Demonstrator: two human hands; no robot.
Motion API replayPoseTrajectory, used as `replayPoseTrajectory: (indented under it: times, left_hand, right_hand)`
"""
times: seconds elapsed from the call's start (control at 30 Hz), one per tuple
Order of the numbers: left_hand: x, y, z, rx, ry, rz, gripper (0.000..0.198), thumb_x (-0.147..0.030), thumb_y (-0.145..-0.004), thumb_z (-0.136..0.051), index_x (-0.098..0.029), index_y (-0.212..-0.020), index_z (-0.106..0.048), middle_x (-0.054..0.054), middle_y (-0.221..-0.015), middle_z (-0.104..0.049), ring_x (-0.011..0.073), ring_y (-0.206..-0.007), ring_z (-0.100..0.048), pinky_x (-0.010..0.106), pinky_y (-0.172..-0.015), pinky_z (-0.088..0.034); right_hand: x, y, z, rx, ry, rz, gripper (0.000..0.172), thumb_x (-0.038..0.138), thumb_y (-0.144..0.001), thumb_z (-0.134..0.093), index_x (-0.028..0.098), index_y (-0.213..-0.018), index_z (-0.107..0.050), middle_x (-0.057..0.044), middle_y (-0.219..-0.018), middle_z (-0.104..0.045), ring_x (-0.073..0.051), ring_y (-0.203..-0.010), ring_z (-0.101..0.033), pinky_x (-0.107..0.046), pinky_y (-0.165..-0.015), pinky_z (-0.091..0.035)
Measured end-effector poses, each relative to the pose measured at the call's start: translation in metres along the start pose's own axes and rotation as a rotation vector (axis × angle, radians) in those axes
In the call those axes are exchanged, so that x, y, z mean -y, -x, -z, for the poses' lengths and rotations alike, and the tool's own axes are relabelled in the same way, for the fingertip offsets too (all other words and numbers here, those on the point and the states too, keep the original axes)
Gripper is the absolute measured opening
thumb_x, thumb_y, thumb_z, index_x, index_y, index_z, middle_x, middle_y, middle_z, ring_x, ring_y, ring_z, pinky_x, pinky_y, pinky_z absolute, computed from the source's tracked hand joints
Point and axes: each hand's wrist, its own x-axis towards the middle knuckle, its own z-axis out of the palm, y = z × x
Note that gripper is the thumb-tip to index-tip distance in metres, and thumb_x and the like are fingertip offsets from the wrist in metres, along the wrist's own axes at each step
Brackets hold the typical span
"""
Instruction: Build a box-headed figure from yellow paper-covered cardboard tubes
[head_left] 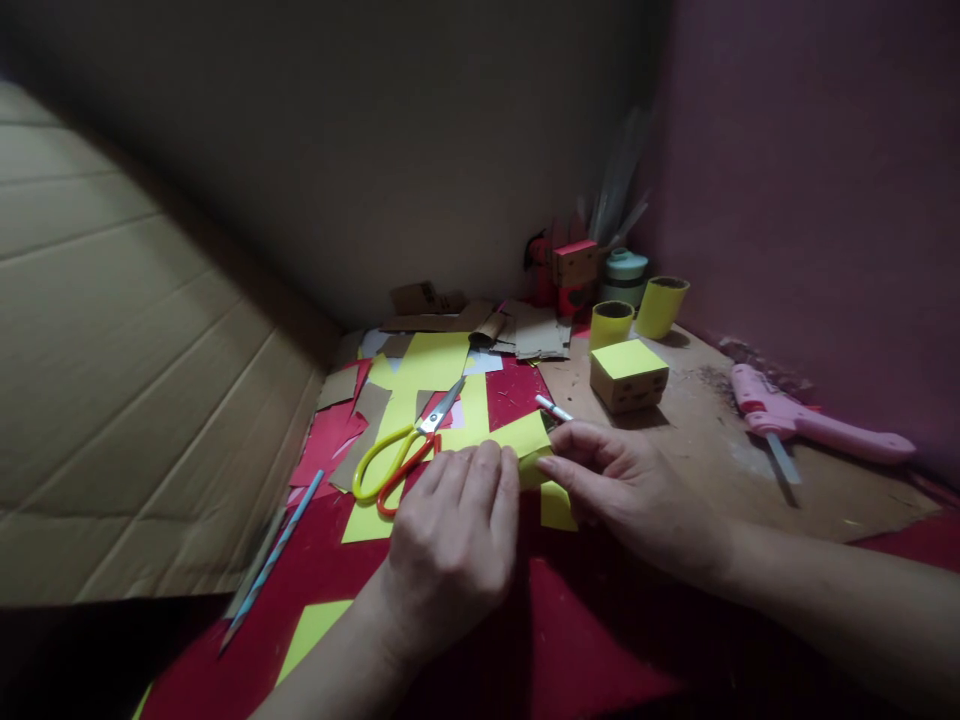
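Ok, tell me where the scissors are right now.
In the head view the scissors lie left of centre on the yellow paper, their handles just left of the left hand, blades pointing toward the back wall.

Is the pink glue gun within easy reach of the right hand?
Probably yes: the glue gun lies uncovered on the bare board beside the right hand, nothing between them, though its fingers now pinch yellow paper.

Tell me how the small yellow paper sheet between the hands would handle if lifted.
The small yellow paper sheet is probably light and floppy: it bends over where the left hand and right hand hold it. Being thin, it likely creases easily and might slide rather than roll if pushed.
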Motion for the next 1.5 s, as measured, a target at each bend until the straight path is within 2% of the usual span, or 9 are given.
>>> replayPoseTrajectory:
  times: [0.27, 0.4, 0.6, 0.97, 1.17, 1.3, 1.5]
  left_hand:
    - [-0.0032, 0.0007, -0.0056, -0.017, -0.022, 0.094, 0.013, -0.005, -0.085, -0.056, -0.005, -0.093, -0.067, 0.018, -0.085, -0.073, 0.027, -0.076, -0.07, 0.041, -0.067, -0.059]
    - [-0.0024, -0.0023, -0.005, -0.018, 0.027, 0.082, 0.013, -0.002, -0.083, -0.059, 0.0, -0.092, -0.067, 0.021, -0.084, -0.072, 0.0302, -0.072, -0.069, 0.045, -0.063, -0.058]
    - [-0.0045, -0.0042, -0.0016, -0.019, -0.014, 0.016, 0.018, 0.001, -0.078, -0.064, 0.007, -0.095, -0.067, 0.026, -0.085, -0.072, 0.0367, -0.074, -0.07, 0.051, -0.064, -0.059]
    - [-0.0033, -0.0024, 0.0, -0.024, 0.106, 0.075, 0.011, -0.003, -0.08, -0.062, 0.002, -0.088, -0.068, 0.022, -0.078, -0.072, 0.0321, -0.069, -0.067, 0.046, -0.06, -0.057]
    - [-0.0037, -0.0024, 0.0011, -0.008, 0.0, 0.047, 0.011, -0.002, -0.081, -0.064, 0.001, -0.09, -0.068, 0.021, -0.081, -0.073, 0.0307, -0.071, -0.069, 0.044, -0.063, -0.057]
    - [-0.0044, -0.0046, 0.0023, -0.012, -0.01, 0.007, 0.011, -0.001, -0.079, -0.065, 0.003, -0.089, -0.068, 0.023, -0.079, -0.072, 0.0332, -0.07, -0.069, 0.046, -0.06, -0.057]
    - [-0.0056, -0.004, 0.0011, -0.044, 0.026, 0.003, 0.011, -0.001, -0.077, -0.065, 0.005, -0.086, -0.068, 0.024, -0.076, -0.072, 0.0352, -0.066, -0.068, 0.049, -0.057, -0.057]
  right_hand:
    - [0.0016, 0.0004, -0.0027, 0.005, 0.05, 0.052, 0.013, 0.027, -0.087, -0.06, 0.02, -0.076, -0.062, 0.004, -0.064, -0.053, -0.009, -0.054, -0.044, -0.022, -0.047, -0.037]
    - [0.0006, -0.0003, -0.001, 0.0, 0.062, 0.068, 0.015, 0.026, -0.087, -0.059, 0.02, -0.073, -0.06, 0.004, -0.063, -0.052, -0.01, -0.057, -0.046, -0.023, -0.05, -0.038]
    - [-0.0039, -0.0006, -0.0025, 0.03, 0.184, 0.136, 0.015, 0.024, -0.089, -0.055, 0.02, -0.074, -0.058, 0.003, -0.068, -0.052, -0.012, -0.065, -0.047, -0.026, -0.06, -0.041]
    - [-0.0033, -0.0017, -0.0027, 0.054, 0.254, 0.151, 0.012, 0.023, -0.089, -0.054, 0.019, -0.083, -0.063, 0.0, -0.073, -0.058, -0.014, -0.068, -0.052, -0.03, -0.064, -0.042]
    - [-0.0044, -0.0006, -0.0031, 0.047, 0.281, 0.147, 0.013, 0.022, -0.089, -0.054, 0.018, -0.081, -0.062, 0.001, -0.072, -0.057, -0.014, -0.068, -0.052, -0.029, -0.064, -0.042]
    - [-0.005, -0.0001, -0.0039, 0.04, 0.305, 0.188, 0.012, 0.02, -0.088, -0.054, 0.018, -0.078, -0.06, 0.002, -0.069, -0.055, -0.012, -0.065, -0.05, -0.028, -0.062, -0.042]
    - [-0.0052, 0.0004, -0.004, 0.042, 0.318, 0.229, 0.012, 0.021, -0.089, -0.055, 0.016, -0.085, -0.064, -0.001, -0.074, -0.061, -0.013, -0.068, -0.056, -0.029, -0.064, -0.046]
